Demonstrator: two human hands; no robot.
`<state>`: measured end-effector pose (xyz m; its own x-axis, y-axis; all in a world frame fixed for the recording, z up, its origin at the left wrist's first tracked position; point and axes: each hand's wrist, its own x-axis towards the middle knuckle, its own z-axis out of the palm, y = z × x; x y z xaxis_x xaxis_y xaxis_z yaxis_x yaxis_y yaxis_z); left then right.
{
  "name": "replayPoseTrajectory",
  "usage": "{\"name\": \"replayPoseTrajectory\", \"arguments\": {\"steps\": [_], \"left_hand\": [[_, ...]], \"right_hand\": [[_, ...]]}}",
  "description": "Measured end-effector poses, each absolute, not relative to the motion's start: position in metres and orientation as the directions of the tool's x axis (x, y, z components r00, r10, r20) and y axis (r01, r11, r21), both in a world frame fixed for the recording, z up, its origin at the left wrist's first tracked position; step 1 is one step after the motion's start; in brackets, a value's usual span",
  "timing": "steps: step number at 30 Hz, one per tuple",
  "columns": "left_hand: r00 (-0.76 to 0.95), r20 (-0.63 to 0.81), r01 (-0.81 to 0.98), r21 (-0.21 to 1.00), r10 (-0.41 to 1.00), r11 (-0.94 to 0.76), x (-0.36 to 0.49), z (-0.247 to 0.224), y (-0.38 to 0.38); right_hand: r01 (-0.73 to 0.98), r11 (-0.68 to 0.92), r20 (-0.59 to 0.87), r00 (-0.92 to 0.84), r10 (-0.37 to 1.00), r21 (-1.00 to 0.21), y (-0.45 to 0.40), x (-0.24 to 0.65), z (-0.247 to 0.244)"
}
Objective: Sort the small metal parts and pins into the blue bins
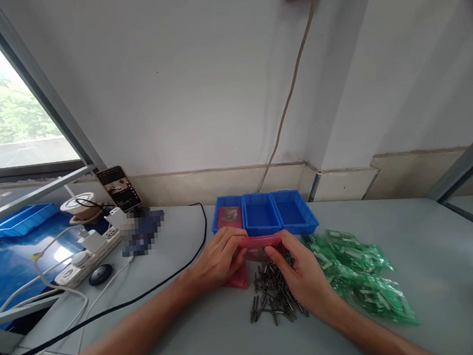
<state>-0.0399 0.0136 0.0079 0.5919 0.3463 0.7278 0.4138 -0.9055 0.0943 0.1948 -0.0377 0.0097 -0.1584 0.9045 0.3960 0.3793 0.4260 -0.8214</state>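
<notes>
Both hands grip a small pink plastic bag (261, 241) by its two ends, above the table. My left hand (219, 259) closes on its left end, and my right hand (305, 271) pinches the right end between thumb and fingers. Under the bag lies a loose pile of thin metal pieces like rivets or pins (274, 296). Another pink bag (237, 278) rests on the table below my left hand, partly hidden by it. Just behind the hands, the left blue bin (215, 215) has a pink packet (229, 217) inside.
Blue bins (293, 229) stand side by side near the wall. Green plastic bags (360, 266) with small parts lie to the right. A black cable (147, 290) crosses the left of the table (426, 260), near a power strip (90, 259), a phone (118, 188) and a cup (79, 206).
</notes>
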Motion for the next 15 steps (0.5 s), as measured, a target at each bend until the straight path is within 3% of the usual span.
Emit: {"name": "replayPoseTrajectory", "arguments": {"steps": [6, 8, 11, 15], "left_hand": [[0.531, 0.753, 0.429, 0.157, 0.388, -0.89, -0.042, -0.008, 0.02], [0.487, 0.808, 0.423, 0.113, 0.331, -0.899, -0.043, -0.012, 0.022], [0.61, 0.721, 0.377, 0.099, 0.327, -0.921, -0.045, -0.011, 0.023], [0.579, 0.732, 0.413, 0.117, 0.359, -0.903, -0.045, -0.005, 0.019]], "right_hand": [[0.271, 0.349, 0.334, -0.101, 0.937, -0.897, -0.034, 0.196, 0.011], [0.189, 0.327, 0.32, -0.071, 0.945, -0.926, -0.032, 0.196, 0.011], [0.045, 0.266, 0.263, -0.064, 0.963, -0.963, -0.029, 0.195, 0.011], [-0.066, 0.163, 0.168, -0.063, 0.984, -0.984, -0.029, 0.193, 0.012]]}}
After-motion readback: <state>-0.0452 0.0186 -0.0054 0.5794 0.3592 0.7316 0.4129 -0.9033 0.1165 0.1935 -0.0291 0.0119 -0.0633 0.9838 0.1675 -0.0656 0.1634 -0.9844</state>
